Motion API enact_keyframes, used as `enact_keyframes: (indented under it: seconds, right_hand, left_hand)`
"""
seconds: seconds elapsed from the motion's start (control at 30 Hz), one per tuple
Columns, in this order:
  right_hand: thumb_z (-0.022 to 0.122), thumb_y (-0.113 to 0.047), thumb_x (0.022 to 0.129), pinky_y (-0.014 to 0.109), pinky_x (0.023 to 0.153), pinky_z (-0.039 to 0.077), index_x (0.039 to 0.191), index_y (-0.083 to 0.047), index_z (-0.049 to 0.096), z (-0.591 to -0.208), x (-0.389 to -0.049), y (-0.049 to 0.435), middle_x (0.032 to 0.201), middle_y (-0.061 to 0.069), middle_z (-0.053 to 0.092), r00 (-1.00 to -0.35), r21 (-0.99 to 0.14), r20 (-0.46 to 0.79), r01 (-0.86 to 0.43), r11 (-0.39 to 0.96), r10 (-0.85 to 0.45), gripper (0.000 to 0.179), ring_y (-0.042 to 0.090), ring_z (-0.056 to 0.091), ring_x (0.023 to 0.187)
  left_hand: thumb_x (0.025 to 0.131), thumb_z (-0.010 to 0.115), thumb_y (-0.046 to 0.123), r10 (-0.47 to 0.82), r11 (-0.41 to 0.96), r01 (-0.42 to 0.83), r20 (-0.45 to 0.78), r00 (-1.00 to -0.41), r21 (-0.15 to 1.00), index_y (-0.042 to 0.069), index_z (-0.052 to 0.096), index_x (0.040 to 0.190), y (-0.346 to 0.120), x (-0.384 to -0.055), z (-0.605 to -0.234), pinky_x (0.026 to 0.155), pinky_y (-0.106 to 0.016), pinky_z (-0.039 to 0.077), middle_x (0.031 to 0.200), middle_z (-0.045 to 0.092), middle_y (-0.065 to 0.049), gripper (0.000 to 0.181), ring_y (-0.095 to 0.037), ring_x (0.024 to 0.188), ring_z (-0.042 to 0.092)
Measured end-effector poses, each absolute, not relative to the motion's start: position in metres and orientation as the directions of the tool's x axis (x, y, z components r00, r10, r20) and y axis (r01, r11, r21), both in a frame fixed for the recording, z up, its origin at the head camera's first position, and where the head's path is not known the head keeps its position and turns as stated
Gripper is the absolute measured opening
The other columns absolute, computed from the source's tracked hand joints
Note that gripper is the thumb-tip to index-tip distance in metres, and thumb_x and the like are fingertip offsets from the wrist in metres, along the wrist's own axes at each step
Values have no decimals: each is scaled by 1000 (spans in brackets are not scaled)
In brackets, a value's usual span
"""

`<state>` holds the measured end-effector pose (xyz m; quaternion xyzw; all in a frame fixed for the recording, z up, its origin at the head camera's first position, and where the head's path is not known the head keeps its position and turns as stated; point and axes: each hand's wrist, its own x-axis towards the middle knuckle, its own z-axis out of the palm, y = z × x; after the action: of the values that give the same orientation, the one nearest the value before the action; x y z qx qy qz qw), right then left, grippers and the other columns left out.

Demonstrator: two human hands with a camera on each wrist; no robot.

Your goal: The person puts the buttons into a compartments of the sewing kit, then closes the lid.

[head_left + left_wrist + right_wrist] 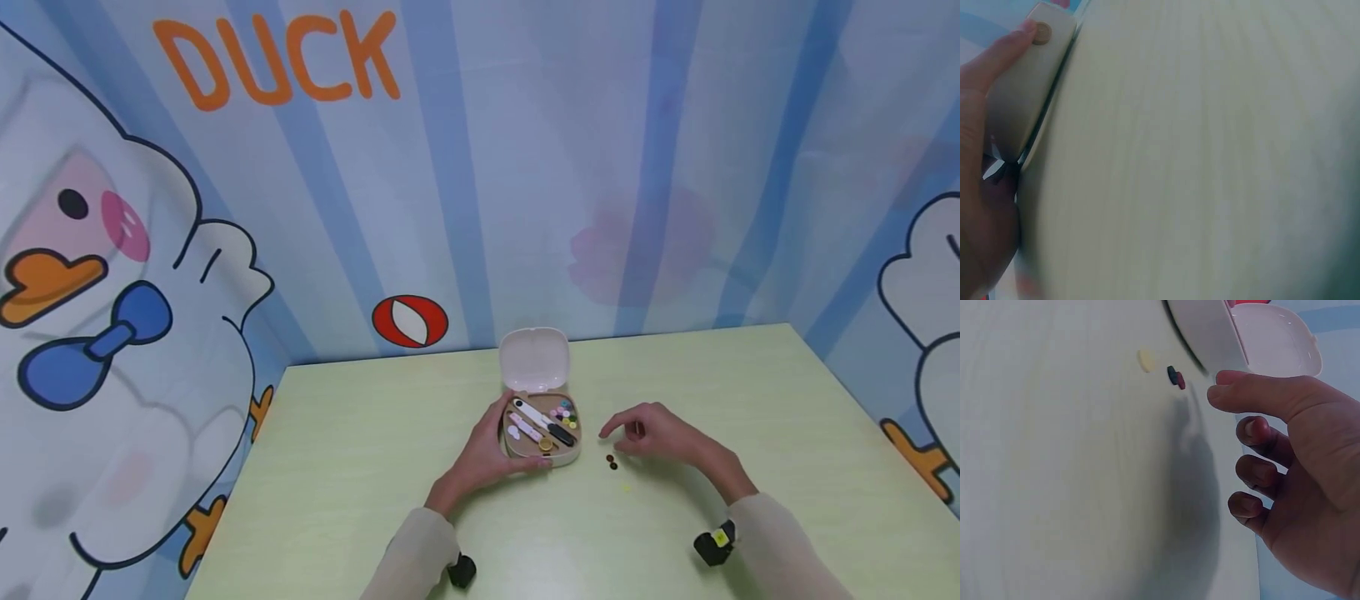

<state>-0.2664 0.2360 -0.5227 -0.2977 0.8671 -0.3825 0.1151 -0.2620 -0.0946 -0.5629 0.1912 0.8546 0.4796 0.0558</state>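
Observation:
An open sewing kit box (573, 454) with a raised whitish lid (534, 360) stands on the table. My left hand (483, 450) grips its left side, the thumb along the front wall; in the left wrist view that thumb lies beside the round clasp (1042, 33). Inside are small scissors or a similar tool with a black end (560, 434), a pink-and-white stick (525, 427) and several coloured buttons (564, 412). My right hand (663, 432) hovers right of the box, fingers loosely bent, nothing visible between them. Below its fingertips lie a brown button (610, 458) and a dark button (613, 467).
A pale yellow button (626, 488) lies on the table (337, 483), nearer the front than the other two. Behind the table's back edge hangs a blue striped cloth (525, 167) with duck pictures.

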Motion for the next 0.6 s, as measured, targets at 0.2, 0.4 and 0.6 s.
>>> enact_keyframes:
  seconds: [0.2,0.4,0.6]
  right_hand:
    - [74,2,91,20,55,35,112,-5,80,-525,-259,238,64,-10,48,-776,-762,-14,-400,509,-630,23,4,41,59]
    - [76,-2,92,19,55,38,108,-6,82,-529,-257,238,76,-6,66,-757,-752,7,-434,495,-653,17,3,45,61]
    - [77,-3,92,20,55,40,98,-12,80,-530,-257,237,72,-9,62,-751,-732,20,-460,503,-660,12,3,47,62]
  left_hand:
    - [75,93,50,380,463,273,90,-921,843,26,18,167,-94,-262,-563,121,-53,29,169,28,0,121,-23,153,27]
    - [75,93,50,379,464,276,92,-921,842,27,18,167,-95,-263,-564,122,-52,29,168,29,1,121,-21,153,28]
    - [75,92,51,382,460,274,91,-920,845,26,18,167,-94,-263,-564,121,-53,30,168,29,0,121,-23,153,28]
